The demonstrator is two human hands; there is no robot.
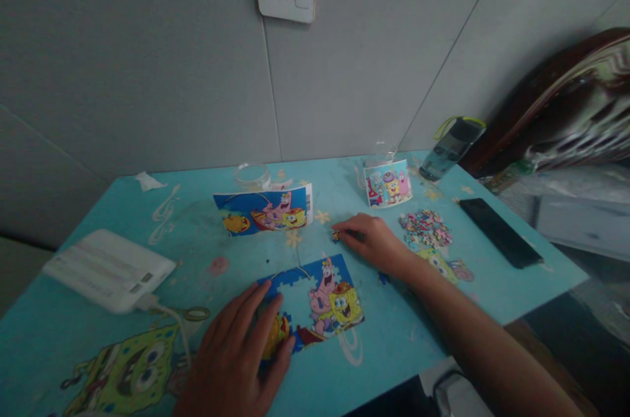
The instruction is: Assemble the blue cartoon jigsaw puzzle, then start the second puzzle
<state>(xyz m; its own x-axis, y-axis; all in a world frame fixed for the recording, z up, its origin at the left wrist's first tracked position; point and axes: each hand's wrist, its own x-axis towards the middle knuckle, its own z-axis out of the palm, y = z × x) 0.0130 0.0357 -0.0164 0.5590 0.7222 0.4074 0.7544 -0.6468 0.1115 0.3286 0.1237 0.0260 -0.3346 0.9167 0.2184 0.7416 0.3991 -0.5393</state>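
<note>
A partly assembled jigsaw puzzle (339, 305) with pink and yellow cartoon figures lies on the table, with a gap in its middle where the tabletop shows. My left hand (241, 345) rests flat over the puzzle's left side, fingers spread. Beyond the puzzle, my right hand (367, 236) pinches a small dark puzzle piece (336, 236) at the tabletop. Another blue piece (384, 278) lies under my right forearm. A picture card (266, 210) with a matching scene stands behind the puzzle. Several loose pieces form a heap (426, 228) to the right of my right hand.
A second picture card (388, 184) leans at the back near a clear glass (381, 153) and a tilted bottle (450, 148). A black phone (499, 231) lies at right. On the left is a white power bank (108, 269) with its cable (167, 312). A wall borders the table.
</note>
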